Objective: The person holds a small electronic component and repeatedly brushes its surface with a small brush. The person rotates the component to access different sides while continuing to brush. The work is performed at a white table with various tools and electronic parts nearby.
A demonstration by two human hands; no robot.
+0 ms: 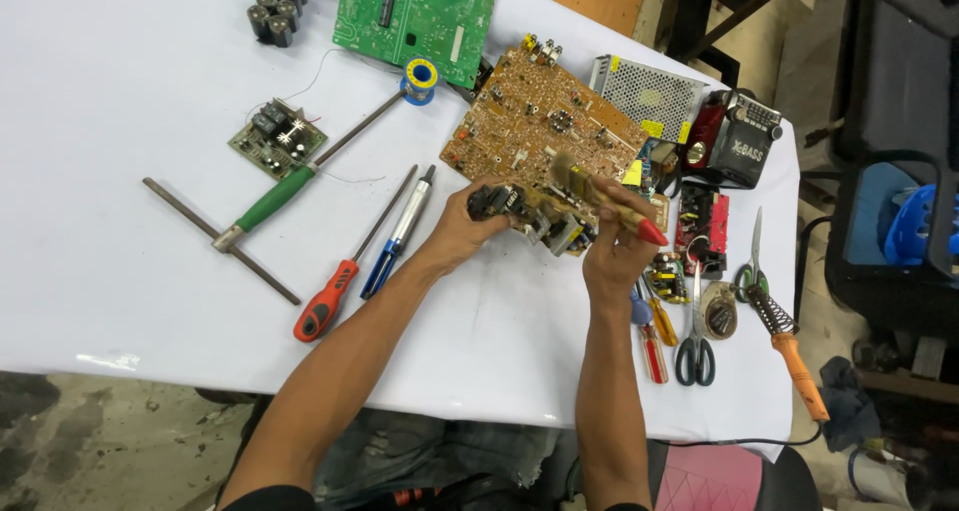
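Head view
Left hand: your left hand (pixel 462 229) grips one end of a small brown circuit board (pixel 539 221), lifted just above the tabletop (pixel 120 91).
Right hand: your right hand (pixel 617 251) is closed on a red-handled brush (pixel 604 199), bristles against the board.
Board position: in front of the large brown circuit board (pixel 544 121).
Nearby: orange-handled screwdriver (pixel 345 271) left; scissors (pixel 696 331) right.

A green board (pixel 417 13) lies at the top of the white table (pixel 100 271), with 1 solder spool (pixel 421 78) just below it. A red screwdriver (pixel 340 285) lies left, scissors (pixel 696 343) and a soldering iron (pixel 792 348) right, a radio (pixel 734 139) behind them.
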